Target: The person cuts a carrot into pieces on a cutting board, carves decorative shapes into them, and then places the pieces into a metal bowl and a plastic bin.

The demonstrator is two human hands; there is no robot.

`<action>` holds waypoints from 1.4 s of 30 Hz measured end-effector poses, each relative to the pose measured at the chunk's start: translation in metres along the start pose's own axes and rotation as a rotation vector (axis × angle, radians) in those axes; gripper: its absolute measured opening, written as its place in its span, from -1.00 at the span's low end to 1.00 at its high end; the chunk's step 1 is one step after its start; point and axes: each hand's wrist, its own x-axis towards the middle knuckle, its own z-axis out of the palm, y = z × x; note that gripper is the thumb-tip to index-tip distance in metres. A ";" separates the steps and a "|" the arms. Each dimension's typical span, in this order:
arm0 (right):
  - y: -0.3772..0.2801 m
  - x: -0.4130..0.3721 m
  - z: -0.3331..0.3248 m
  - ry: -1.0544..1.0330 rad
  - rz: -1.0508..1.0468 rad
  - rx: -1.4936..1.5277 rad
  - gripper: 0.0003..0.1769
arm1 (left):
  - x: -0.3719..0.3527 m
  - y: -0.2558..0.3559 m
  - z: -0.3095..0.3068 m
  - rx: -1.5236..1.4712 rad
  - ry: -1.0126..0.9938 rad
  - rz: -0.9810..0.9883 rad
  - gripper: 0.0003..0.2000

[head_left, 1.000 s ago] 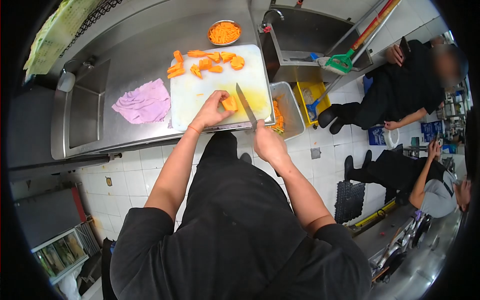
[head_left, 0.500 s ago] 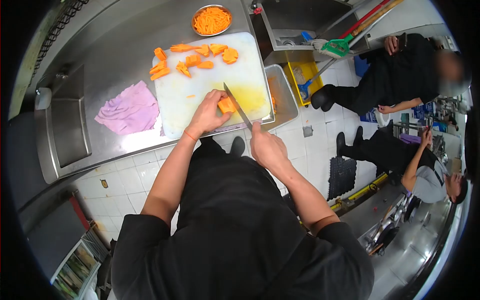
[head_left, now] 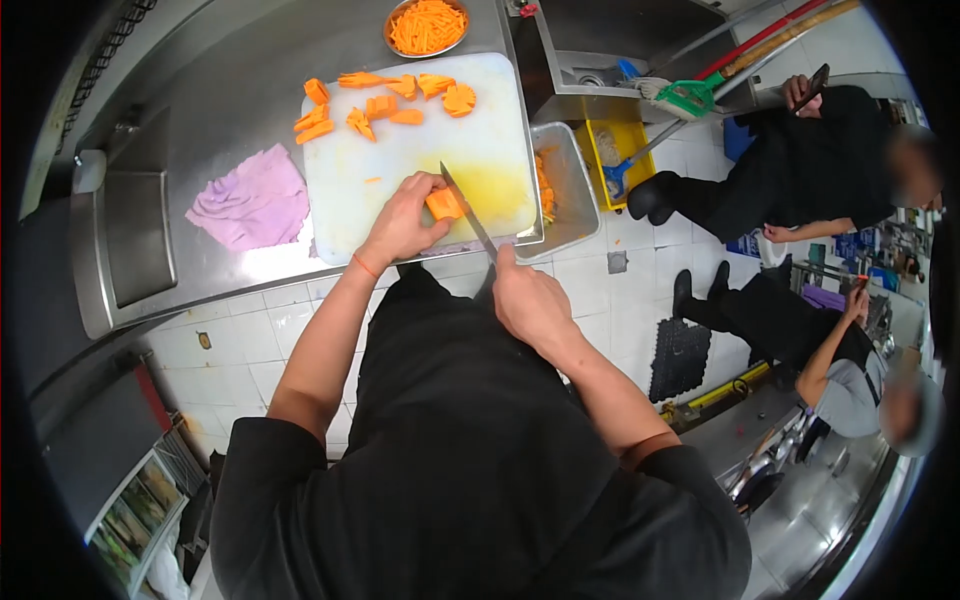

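My left hand point(head_left: 405, 221) is closed on a carrot chunk point(head_left: 443, 205), pressing it to the white cutting board point(head_left: 345, 200). In my right hand point(head_left: 533, 303) is the handle of a kitchen knife point(head_left: 468, 208). Its blade slants up and left across the board, right along the chunk's right side. Yellow staining marks the board around the blade. Toward the board's far side lie several cut carrot pieces point(head_left: 381, 106), and a small orange sliver point(head_left: 373, 180) rests left of my left hand.
Shredded carrot fills a metal bowl point(head_left: 388, 38) behind the board. A purple cloth point(head_left: 250, 200) lies to the left. Right of the counter stand a plastic bin point(head_left: 575, 190) with orange scraps, a yellow bucket point(head_left: 634, 138) and a sink point(head_left: 590, 70). Two people stand farther right.
My hands, the chunk and the knife keep nearly the same places relative to each other. The whole view has shifted slightly. One person at the right now shows a phone in a raised hand.
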 end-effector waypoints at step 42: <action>-0.013 -0.008 -0.008 -0.114 0.073 0.029 -0.66 | -0.001 0.011 -0.001 0.058 -0.007 -0.088 -0.49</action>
